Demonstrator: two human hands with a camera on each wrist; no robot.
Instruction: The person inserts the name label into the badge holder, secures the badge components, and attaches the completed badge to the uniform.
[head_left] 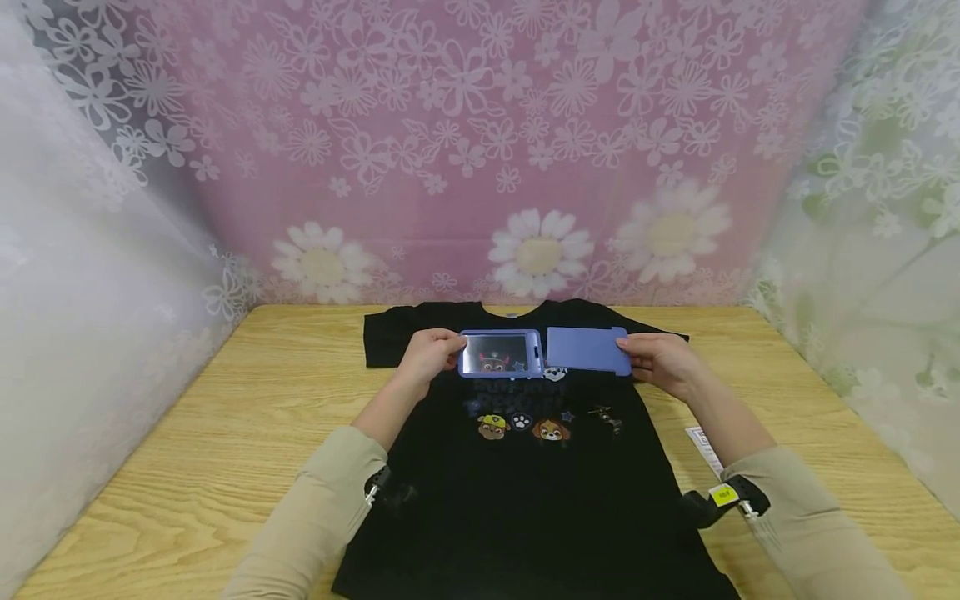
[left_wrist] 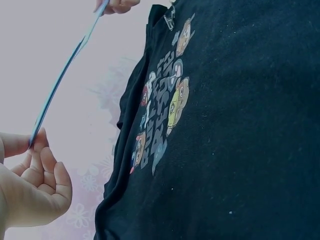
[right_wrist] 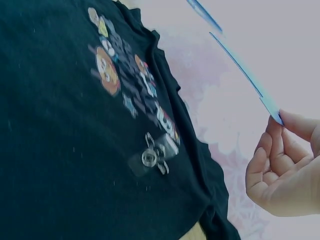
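Observation:
My left hand (head_left: 430,357) pinches the left end of a blue-purple card holder frame (head_left: 537,367) with a clear window, through which part of a printed dog face shows. In my right hand (head_left: 663,360), a flat blue-purple cover panel (head_left: 585,348) is pinched between thumb and fingers at its right end. The two pieces are held up side by side above a black T-shirt (head_left: 525,517), with a narrow gap between them. Both look thin and edge-on in the wrist views. A metal badge clip with a clear strap (right_wrist: 160,155) lies on the shirt, right of its cartoon print.
The T-shirt is spread on a wooden table (head_left: 262,400), its neckline toward the far edge. A white printed slip (head_left: 705,452) lies right of the shirt, partly behind my right forearm. Flowered curtains (head_left: 450,167) hang at the back and on both sides.

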